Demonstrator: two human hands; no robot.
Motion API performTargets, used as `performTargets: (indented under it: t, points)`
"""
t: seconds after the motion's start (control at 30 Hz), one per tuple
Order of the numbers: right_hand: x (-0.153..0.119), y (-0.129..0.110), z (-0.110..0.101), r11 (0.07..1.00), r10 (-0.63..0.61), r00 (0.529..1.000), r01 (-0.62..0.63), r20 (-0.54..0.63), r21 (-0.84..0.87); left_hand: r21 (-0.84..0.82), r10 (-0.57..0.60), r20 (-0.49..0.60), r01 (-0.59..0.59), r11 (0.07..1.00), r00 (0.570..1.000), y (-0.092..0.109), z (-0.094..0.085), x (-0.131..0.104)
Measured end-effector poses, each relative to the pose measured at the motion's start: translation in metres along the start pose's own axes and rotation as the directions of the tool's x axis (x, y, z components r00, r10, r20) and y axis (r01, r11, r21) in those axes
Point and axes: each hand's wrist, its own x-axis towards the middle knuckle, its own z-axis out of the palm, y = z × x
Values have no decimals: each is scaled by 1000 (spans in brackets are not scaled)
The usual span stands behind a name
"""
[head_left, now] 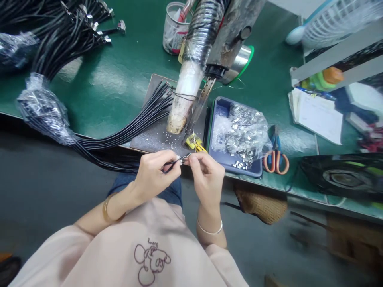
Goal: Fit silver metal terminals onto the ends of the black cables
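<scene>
Green desk (pixel 119 99) lies ahead of left grip (pixel 157 172) and right grip (pixel 208 172).
Left grip is closed on a black cable (pixel 170 162); right grip pinches at its end, exact piece too small to tell. Blue tray (pixel 220 155) is ahead-right of right grip.

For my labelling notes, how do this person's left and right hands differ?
The left hand grips a black cable; the right hand pinches close to its end, its exact hold too small to tell. The left hand's wrist wears a broader tan band, the right hand's a thin silver bangle. Both are bare, with curled fingers.
</scene>
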Motion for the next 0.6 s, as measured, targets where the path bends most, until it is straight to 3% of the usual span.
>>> performTargets:
  t: [0.23, 0.4, 0.5, 0.6]
  points:
    - [0, 2, -4, 999, 16, 1000, -15, 13, -46, 86, 110, 3, -110, 990, 994, 1, -1, 0]
    - [-1, 0, -2, 987, -59, 998, 61, 15, -148, 77, 90, 18, -92, 993, 996, 0, -1, -1]
    - [-3, -2, -1, 956, -178, 984, 172, -4, -239, -86, -57, 86, 64, 994, 995, 1, -5, 0]
    - [-5, -2, -3, 936, -232, 973, 220, -11, -276, -322, -274, 263, 352, 879, 925, 2, -10, 2]
